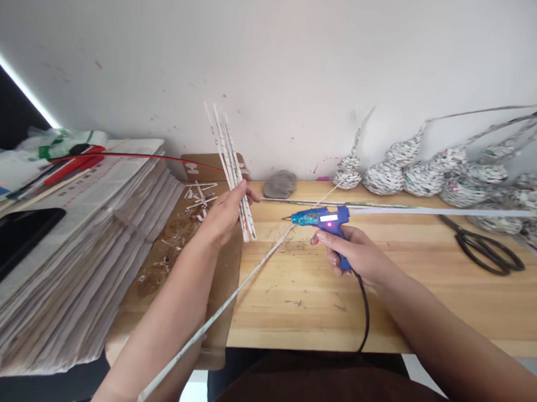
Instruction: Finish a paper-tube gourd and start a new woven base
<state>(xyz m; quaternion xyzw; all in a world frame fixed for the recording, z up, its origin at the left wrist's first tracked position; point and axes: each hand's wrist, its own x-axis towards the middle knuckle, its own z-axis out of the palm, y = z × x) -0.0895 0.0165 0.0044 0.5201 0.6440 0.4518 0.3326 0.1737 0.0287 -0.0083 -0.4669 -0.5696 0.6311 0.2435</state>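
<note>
In the head view, at least four thin paper rods (228,157) are pinched at a tilt by the left hand (232,214), and one blue glue gun (315,218) is gripped in the curled right hand (353,250) over the bench (280,321). One long paper strip (227,304) is seen slanting nearward from the gun's nose, across the left forearm (173,304). One grey lump (279,183) is placed beyond and between the hands, one pair of scissors (467,236) right of the right hand, and one phone (18,242) left of the left.
</note>
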